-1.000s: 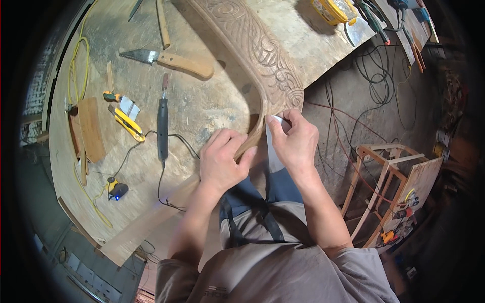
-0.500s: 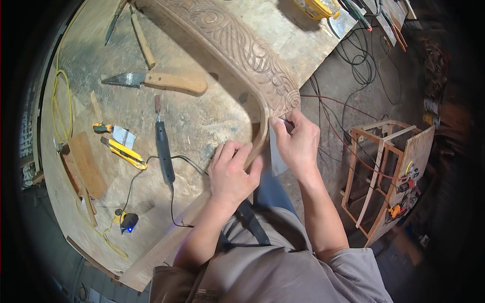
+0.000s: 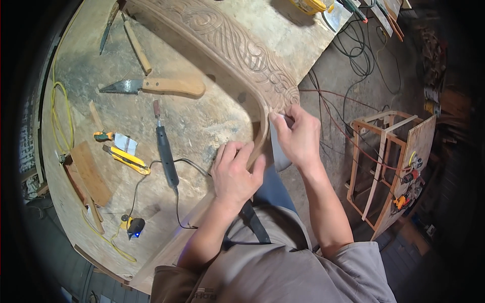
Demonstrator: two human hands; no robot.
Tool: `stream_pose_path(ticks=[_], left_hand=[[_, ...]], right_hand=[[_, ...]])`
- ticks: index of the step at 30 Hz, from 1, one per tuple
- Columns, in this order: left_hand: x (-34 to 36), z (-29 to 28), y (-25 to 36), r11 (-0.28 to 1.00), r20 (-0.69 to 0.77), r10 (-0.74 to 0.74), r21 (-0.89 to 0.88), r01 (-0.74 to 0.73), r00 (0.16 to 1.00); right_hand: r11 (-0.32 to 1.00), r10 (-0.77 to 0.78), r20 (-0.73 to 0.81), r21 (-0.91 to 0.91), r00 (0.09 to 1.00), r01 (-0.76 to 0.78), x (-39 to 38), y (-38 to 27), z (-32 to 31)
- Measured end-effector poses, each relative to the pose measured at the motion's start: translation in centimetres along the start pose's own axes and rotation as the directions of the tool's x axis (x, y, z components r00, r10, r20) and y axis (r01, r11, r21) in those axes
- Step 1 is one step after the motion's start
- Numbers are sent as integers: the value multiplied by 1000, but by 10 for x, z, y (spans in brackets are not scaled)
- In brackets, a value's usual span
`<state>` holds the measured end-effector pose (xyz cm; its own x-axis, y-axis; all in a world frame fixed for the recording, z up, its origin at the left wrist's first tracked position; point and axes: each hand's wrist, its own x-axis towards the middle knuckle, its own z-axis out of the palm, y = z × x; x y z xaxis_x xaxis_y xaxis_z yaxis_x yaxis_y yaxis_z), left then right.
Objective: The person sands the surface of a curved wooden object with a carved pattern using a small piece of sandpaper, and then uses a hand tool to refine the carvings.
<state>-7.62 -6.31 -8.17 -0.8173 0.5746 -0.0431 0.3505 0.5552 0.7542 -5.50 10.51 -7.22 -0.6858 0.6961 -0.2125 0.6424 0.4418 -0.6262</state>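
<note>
A carved wooden piece (image 3: pixel 237 50) with scrollwork lies on the workbench (image 3: pixel 96 65) and curves toward me. My left hand (image 3: pixel 235 174) has its fingers curled over its lower curved end. My right hand (image 3: pixel 295 136) pinches a thin grey sheet (image 3: pixel 279 151) against the wood just below the carving. Left of my left hand lie a black handheld rotary tool (image 3: pixel 165 156) with a cord, a yellow utility knife (image 3: pixel 126 159) and a broad blade (image 3: pixel 121 86) with a wooden handle.
Slim tools (image 3: pixel 136 45), wood offcuts (image 3: pixel 88 171), a yellow cable (image 3: pixel 60 116) and a small yellow-black device (image 3: pixel 135 227) are on the bench. A yellow container (image 3: pixel 305 5) sits at the back. Cables (image 3: pixel 364 60) and a wooden frame (image 3: pixel 384 141) with tools stand to the right.
The view has shifted, moving the bench items in the picture. My hands stay at the curved end, with the grey sheet still in my right hand and moved slightly.
</note>
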Motion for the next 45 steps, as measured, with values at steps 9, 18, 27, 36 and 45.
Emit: stream_pose_path(ticks=[9, 18, 27, 36, 45], left_hand=[[-3, 4, -4, 999, -8, 16, 32, -15, 1000], [-1, 2, 0, 1000, 25, -2, 28, 1, 1000], [1, -22, 18, 794, 231, -233, -515, 322, 945], [18, -36, -4, 880, 278, -55, -440, 178, 959], [154, -39, -38, 973, -227, 149, -139, -184, 962]], right_hand=[[999, -3, 45, -43, 999, 5, -1, 0, -5], [790, 223, -66, 597, 973, -141, 1, 19, -34], [815, 88, 249, 539, 964, -213, -85, 3, -31], [564, -66, 194, 817, 979, -124, -113, 4, -10], [957, -289, -378, -95, 879, 274, -65, -12, 19]])
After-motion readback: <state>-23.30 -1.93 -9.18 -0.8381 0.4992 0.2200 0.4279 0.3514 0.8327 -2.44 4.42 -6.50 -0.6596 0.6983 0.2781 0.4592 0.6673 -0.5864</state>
